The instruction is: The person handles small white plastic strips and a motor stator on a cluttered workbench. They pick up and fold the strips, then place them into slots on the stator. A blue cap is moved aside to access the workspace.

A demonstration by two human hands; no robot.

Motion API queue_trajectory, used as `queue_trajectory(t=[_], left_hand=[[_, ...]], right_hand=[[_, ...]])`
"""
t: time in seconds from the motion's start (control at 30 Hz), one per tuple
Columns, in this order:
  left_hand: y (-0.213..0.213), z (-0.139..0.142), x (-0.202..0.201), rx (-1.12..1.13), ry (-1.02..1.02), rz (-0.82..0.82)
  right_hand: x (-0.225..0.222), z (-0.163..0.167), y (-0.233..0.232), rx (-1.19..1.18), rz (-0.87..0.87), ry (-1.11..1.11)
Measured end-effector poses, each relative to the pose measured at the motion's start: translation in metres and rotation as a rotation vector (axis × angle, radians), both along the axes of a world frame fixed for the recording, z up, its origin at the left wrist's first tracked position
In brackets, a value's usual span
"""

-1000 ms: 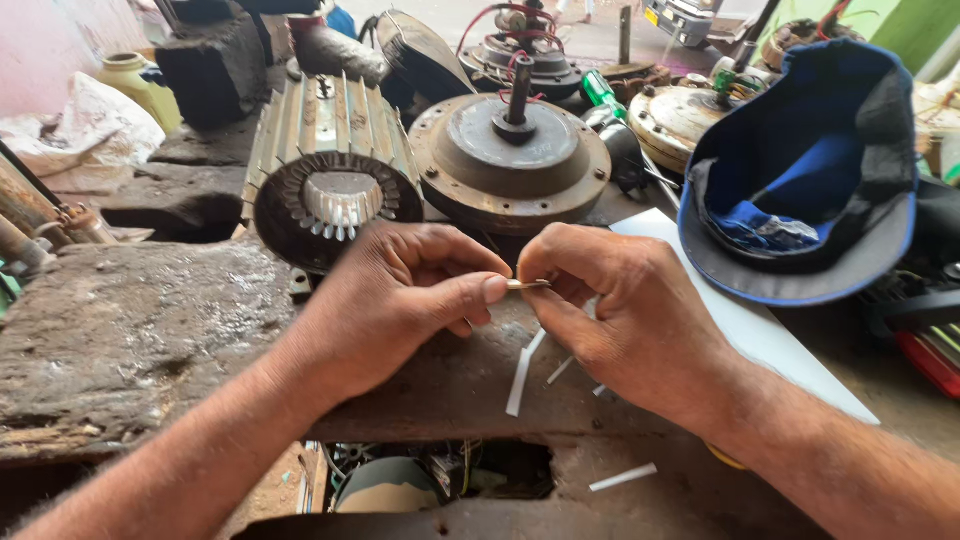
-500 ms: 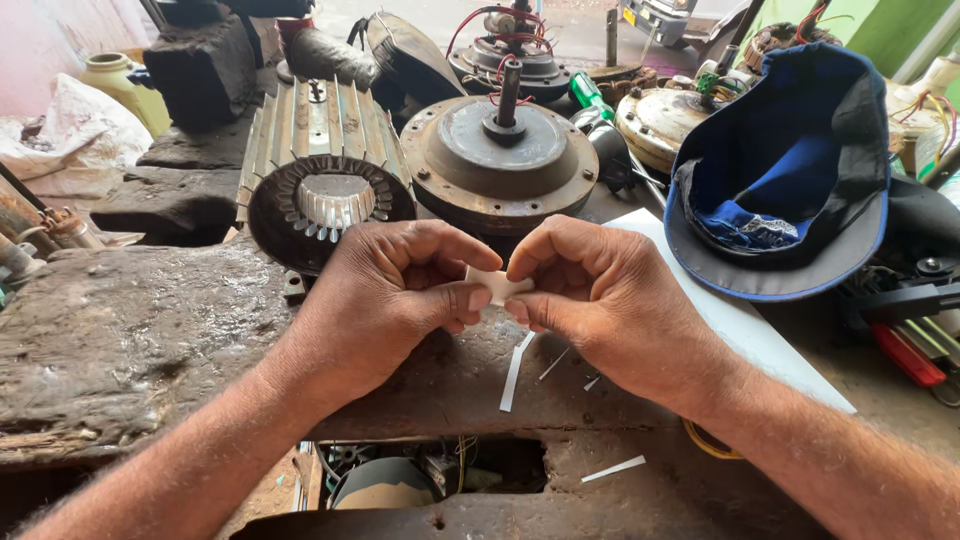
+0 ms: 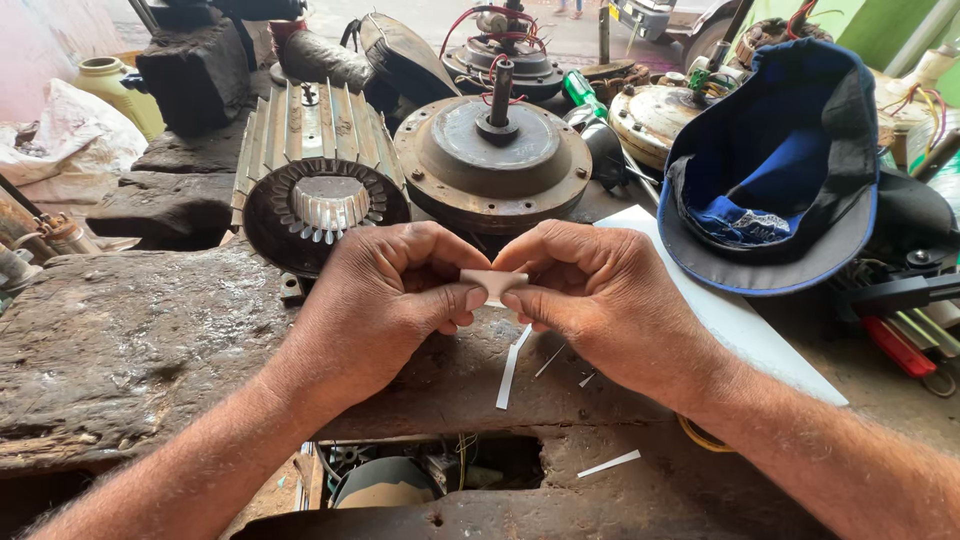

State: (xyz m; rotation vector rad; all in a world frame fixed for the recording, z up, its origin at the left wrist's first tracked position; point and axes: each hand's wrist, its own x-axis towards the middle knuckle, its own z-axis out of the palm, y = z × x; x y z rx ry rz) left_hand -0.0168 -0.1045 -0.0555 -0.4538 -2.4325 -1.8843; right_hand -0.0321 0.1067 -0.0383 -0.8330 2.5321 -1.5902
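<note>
Both hands pinching 1 small white paper strip [image 3: 493, 284] at its ends, left hand [image 3: 385, 300], right hand [image 3: 600, 300], above worn workbench [image 3: 130, 340], finned stator [image 3: 318, 180] behind.

Illumination is bright, diffuse daylight entering from the top of the frame. Shadows are soft and lie under the hands on the surface [image 3: 130, 340]. The top-left corner is overexposed and washed out. Centre focus is sharp. Wide-angle distortion bends the edges. The opening in the surface below remains dark.
</note>
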Motion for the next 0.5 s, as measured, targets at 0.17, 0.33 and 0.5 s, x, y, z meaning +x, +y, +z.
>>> queue_trajectory(t=[0.17,0.33,0.5], left_hand=[[0.0021,-0.001,0.0022,-0.144,0.214,0.072],[0.0076,-0.0038,0.0053,-0.243,0.275,0.124],[0.0082,-0.0046,0.0039,-0.373,0.374,0.08]], right_hand=[[-0.0004,-0.001,-0.0015,0.036,-0.044,0.044],[0.0002,-0.0031,-0.0004,0.11,-0.033,0.295],[-0.0055,-0.0053,0.0001,0.254,-0.037,0.31]])
